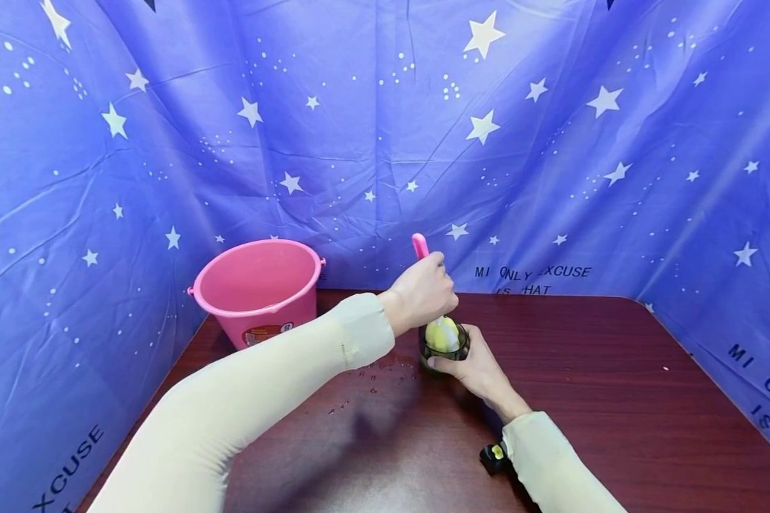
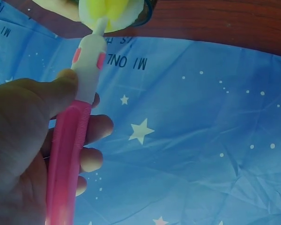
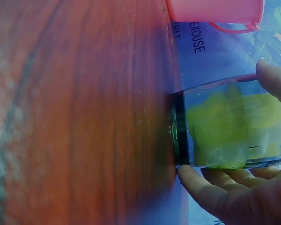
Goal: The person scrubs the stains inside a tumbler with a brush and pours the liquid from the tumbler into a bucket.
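OK, right hand (image 1: 481, 365) grips the dark see-through glass (image 3: 234, 129), on or just above the brown table (image 1: 603, 399), can't tell which. Water drops (image 1: 373, 390) left of it. Left hand (image 1: 423, 293) has fingers wrapped round the pink-and-white brush handle (image 2: 68, 150); yellow-and-white sponge head (image 1: 443, 333) inside glass. Pink bucket (image 1: 308, 313) at left, orange label (image 1: 263, 335), print illegible. Farthest, blue star backdrop (image 1: 359, 85): "MI ONLY EXCUSE", next line creased.

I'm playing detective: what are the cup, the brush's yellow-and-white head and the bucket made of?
Cup: glossy glass or maybe hard plastic; its see-through wall shines. Brush head: probably matte sponge; it looks puffy. Bucket: probably smooth plastic, its wall evenly pink.
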A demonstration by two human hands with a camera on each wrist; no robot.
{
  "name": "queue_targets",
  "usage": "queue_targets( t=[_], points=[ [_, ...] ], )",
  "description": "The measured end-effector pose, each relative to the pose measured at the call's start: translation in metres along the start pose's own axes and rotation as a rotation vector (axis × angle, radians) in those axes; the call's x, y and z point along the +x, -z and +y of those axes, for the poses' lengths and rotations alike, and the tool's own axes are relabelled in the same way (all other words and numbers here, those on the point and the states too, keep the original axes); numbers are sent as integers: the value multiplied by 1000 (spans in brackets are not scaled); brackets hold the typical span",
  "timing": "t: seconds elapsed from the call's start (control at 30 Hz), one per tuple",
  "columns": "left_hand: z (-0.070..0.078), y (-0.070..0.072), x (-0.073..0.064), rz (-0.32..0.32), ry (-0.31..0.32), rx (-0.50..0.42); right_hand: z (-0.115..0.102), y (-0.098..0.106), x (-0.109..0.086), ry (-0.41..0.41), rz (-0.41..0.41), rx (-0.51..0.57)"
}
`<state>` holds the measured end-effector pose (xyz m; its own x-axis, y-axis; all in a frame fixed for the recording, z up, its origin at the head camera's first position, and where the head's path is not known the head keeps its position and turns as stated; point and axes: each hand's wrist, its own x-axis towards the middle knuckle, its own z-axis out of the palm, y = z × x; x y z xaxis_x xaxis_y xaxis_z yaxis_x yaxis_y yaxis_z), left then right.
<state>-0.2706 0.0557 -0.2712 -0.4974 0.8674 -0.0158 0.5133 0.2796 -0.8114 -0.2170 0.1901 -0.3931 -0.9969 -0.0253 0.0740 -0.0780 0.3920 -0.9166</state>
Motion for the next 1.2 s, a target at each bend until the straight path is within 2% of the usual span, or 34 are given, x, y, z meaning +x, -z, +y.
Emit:
queue_targets(
  t=[0.1, 0.4, 0.63, 1.2],
  points=[
    [-2, -2, 1, 10, 5, -9, 4, 0, 3, 7, -2, 5],
    [-7, -11, -1, 10, 20, -35, 39, -4, 21, 20, 29, -9],
    [-7, -13, -3, 11, 19, -34, 0, -1, 0, 12, 9, -3],
    [-6, -16, -9, 33, -14, -20, 0, 0, 0, -3, 2, 4]
  ],
)
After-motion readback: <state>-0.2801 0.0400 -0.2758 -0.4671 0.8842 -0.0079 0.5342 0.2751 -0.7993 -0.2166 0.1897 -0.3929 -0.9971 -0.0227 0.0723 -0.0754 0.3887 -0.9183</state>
